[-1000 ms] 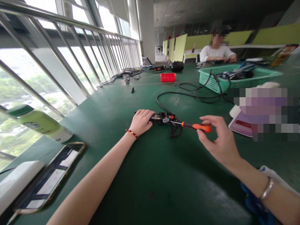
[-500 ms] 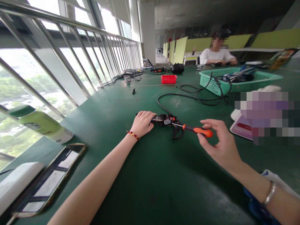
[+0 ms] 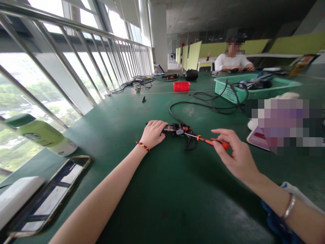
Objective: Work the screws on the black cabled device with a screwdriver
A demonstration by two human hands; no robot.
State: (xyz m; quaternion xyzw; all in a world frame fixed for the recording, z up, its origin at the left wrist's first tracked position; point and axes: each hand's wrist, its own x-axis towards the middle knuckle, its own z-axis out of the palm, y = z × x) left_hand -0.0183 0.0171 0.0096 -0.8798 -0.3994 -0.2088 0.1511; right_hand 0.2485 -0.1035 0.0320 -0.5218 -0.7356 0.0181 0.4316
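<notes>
My left hand is closed over one end of a small black device with coloured wires, pressing it to the green table. A black cable runs from the device toward the back. My right hand pinches the orange handle of a screwdriver between thumb and fingers. The screwdriver's thin metal tip rests on the device's right end.
A phone and a white box lie at the near left, a green-capped bottle behind them. A teal basket and a red tray stand farther back. A seated person works at the far end.
My right fingers have shifted on the orange handle, turning the screwdriver slightly. My left hand and the device have stayed in place.
</notes>
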